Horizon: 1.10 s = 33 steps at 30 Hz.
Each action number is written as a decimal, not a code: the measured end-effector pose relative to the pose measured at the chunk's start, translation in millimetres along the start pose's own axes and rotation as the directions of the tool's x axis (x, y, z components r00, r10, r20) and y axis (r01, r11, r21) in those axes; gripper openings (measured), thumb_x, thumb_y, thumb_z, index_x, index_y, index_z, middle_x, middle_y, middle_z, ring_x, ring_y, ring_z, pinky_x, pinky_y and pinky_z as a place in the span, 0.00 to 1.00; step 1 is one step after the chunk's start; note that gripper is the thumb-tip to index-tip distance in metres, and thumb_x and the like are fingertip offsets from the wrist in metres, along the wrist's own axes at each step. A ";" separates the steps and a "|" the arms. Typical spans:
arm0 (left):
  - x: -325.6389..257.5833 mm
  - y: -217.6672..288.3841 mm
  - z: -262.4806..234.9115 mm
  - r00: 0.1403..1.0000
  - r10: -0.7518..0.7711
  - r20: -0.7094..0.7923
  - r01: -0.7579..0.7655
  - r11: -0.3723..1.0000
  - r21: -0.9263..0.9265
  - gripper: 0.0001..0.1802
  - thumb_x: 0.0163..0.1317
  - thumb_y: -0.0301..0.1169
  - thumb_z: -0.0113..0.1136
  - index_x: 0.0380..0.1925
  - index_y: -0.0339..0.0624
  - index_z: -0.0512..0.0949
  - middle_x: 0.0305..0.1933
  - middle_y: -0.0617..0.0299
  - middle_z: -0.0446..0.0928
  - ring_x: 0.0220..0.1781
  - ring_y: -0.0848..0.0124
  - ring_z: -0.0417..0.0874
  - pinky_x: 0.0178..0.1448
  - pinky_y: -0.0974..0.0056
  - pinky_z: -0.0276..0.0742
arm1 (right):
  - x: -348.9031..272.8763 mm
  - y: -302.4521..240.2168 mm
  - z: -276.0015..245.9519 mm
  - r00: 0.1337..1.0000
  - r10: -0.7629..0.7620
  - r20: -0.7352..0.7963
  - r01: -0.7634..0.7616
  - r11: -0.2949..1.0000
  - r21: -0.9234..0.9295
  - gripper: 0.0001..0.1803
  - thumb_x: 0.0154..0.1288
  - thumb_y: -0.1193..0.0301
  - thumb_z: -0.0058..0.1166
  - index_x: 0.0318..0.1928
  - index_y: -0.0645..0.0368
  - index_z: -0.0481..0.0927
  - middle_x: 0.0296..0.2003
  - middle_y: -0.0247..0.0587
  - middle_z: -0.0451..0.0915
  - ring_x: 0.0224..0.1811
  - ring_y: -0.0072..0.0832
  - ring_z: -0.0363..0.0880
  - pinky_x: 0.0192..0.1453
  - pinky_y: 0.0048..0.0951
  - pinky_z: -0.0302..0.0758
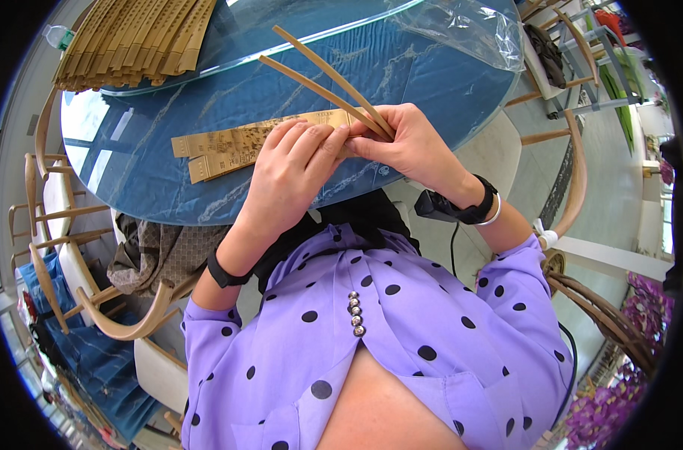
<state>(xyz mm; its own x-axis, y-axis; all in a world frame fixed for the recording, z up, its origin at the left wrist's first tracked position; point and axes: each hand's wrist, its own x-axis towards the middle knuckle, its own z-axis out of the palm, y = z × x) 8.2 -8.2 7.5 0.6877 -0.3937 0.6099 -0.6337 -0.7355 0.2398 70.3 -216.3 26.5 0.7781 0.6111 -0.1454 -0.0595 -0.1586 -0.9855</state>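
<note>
Pinching a pair of chopsticks (pixel 319 91) near one end, the right hand (pixel 410 146) meets the left hand (pixel 289 169) at the near side of a blue marbled bench (pixel 154 176). The chopsticks slant away and leftward beyond the hands, bare along the length that shows. Fingers of the left hand lie bent and close together over gold paper sleeves (pixel 229 141), their tips by the right thumb; the left thumb is hidden, so the firmness of that hold cannot be told. Two sleeve ends jut leftward from under the left hand. Well beyond it, farther left, a thick fan of gold strips (pixel 135 37) lies spread; a clear plastic bag (pixel 469 34) lies beyond the right hand. The work appears partway: this pair looks unsheathed, with its wrapping seemingly left to do, while the fanned batch may be finished or waiting.
</note>
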 end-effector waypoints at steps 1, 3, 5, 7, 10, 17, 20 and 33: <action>0.8 -0.3 -0.8 1.000 0.000 0.004 0.000 1.000 0.009 0.23 0.54 0.29 0.72 0.52 0.40 0.82 0.47 0.57 0.81 0.50 0.57 0.83 0.62 0.52 0.79 | -0.1 0.4 0.1 1.000 -0.003 -0.004 0.003 1.000 -0.025 0.12 0.69 0.75 0.65 0.49 0.69 0.85 0.39 0.35 0.87 0.39 0.14 0.82 0.47 0.17 0.81; 1.2 -2.1 -0.8 1.000 0.016 0.001 -0.016 1.000 0.019 0.23 0.54 0.29 0.71 0.52 0.38 0.81 0.46 0.57 0.81 0.49 0.57 0.83 0.62 0.52 0.78 | -3.2 -1.6 0.0 1.000 -0.013 -0.023 0.011 0.995 -0.102 0.13 0.70 0.71 0.65 0.50 0.68 0.85 0.36 0.31 0.85 0.35 0.12 0.78 0.41 0.15 0.76; 0.8 -5.3 -1.5 0.999 0.046 -0.014 -0.046 0.999 0.024 0.23 0.55 0.29 0.69 0.51 0.34 0.79 0.45 0.57 0.80 0.47 0.58 0.83 0.62 0.51 0.77 | -7.4 -7.9 -4.0 0.999 -0.025 -0.039 0.017 0.980 -0.197 0.15 0.71 0.67 0.64 0.50 0.67 0.85 0.33 0.28 0.83 0.31 0.10 0.73 0.35 0.15 0.71; 0.7 -6.3 -3.7 1.000 0.023 -0.019 -0.023 0.999 0.029 0.23 0.55 0.29 0.69 0.52 0.35 0.80 0.46 0.57 0.81 0.48 0.58 0.83 0.63 0.51 0.77 | -16.3 -14.5 -16.1 0.998 -0.039 -0.055 0.020 0.952 -0.307 0.17 0.73 0.63 0.63 0.50 0.66 0.85 0.31 0.26 0.80 0.28 0.09 0.68 0.31 0.16 0.65; 0.3 -9.0 -5.4 1.000 -0.001 -0.026 0.002 1.000 0.021 0.23 0.56 0.29 0.70 0.52 0.36 0.80 0.47 0.58 0.81 0.49 0.58 0.83 0.64 0.51 0.77 | -30.7 -8.3 -32.1 0.955 -0.197 -0.223 0.125 0.946 -0.300 0.17 0.74 0.60 0.61 0.42 0.64 0.87 0.23 0.31 0.74 0.23 0.17 0.66 0.27 0.24 0.63; 4.8 -10.7 -7.8 0.997 -0.068 -0.037 0.067 0.997 -0.037 0.24 0.56 0.30 0.71 0.53 0.36 0.80 0.46 0.57 0.81 0.49 0.57 0.82 0.61 0.52 0.77 | -65.8 -15.1 -41.8 0.789 -0.586 -0.185 0.185 0.514 -0.838 0.11 0.64 0.67 0.69 0.40 0.62 0.87 0.22 0.36 0.75 0.19 0.25 0.70 0.22 0.28 0.62; 3.3 -11.0 -5.5 0.993 -0.119 -0.007 0.118 0.991 -0.062 0.26 0.54 0.29 0.74 0.55 0.39 0.81 0.49 0.55 0.81 0.52 0.56 0.82 0.59 0.52 0.77 | -68.7 -12.0 -39.8 0.828 -0.518 -0.217 0.153 0.581 -0.800 0.12 0.63 0.65 0.69 0.41 0.61 0.88 0.22 0.36 0.74 0.18 0.27 0.70 0.22 0.29 0.63; 0.3 -11.8 -3.1 0.982 -0.189 -0.007 0.185 0.966 -0.182 0.22 0.57 0.29 0.71 0.52 0.37 0.79 0.47 0.54 0.79 0.50 0.53 0.80 0.56 0.52 0.78 | -72.7 -14.4 -38.1 0.834 -0.545 -0.086 0.108 0.314 -0.943 0.15 0.62 0.61 0.69 0.41 0.59 0.88 0.21 0.36 0.72 0.18 0.31 0.71 0.21 0.33 0.65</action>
<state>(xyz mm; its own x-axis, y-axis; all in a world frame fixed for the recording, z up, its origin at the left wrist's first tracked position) 14.8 2.1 7.2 0.7928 -0.2438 0.5585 -0.5494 -0.6826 0.4819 38.5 -288.0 54.6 0.7351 0.5293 0.4235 0.6552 -0.7153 -0.2432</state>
